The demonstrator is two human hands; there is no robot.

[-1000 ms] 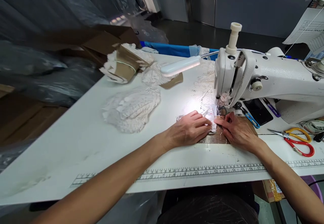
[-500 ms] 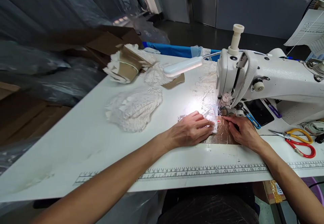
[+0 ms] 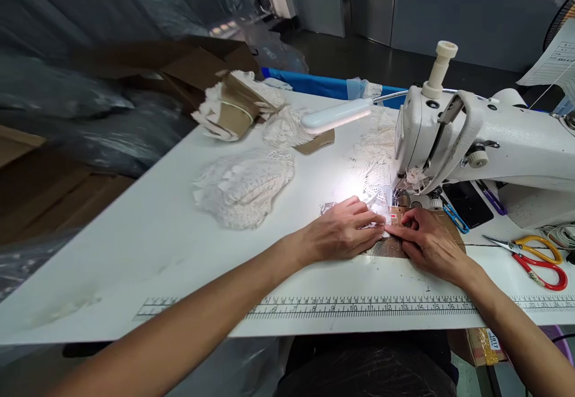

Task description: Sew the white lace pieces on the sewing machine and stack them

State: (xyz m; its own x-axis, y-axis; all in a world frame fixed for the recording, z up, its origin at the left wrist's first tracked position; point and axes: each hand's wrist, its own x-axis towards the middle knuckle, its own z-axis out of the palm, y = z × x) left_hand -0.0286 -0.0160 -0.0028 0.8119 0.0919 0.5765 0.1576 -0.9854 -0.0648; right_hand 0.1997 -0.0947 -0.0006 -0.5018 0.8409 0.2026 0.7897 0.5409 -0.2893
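Note:
My left hand (image 3: 348,229) lies over white lace (image 3: 381,200) at the sewing machine (image 3: 449,133), with its fingers closed on the fabric. Against the left fingertips, my right hand (image 3: 429,241) pinches at the near edge of the same lace, though its thumb tip is mostly hidden. Both hands rest just in front of the needle area, over a brown shiny plate (image 3: 395,247). Under the machine's lamp (image 3: 336,115), more lace (image 3: 375,145) stretches away behind the needle.
A white lace pile (image 3: 245,187) lies on the left of the table. Behind it sits a lace bundle (image 3: 233,109) wrapped in brown card. Scissors (image 3: 532,256), blue thread snips (image 3: 456,216) and a dark phone (image 3: 468,204) lie to the right. A ruler strip (image 3: 314,308) runs along the front edge.
My right hand has shifted left from beside the presser foot to the lace edge at my left fingertips. My left hand stays on the lace. The view has turned slightly.

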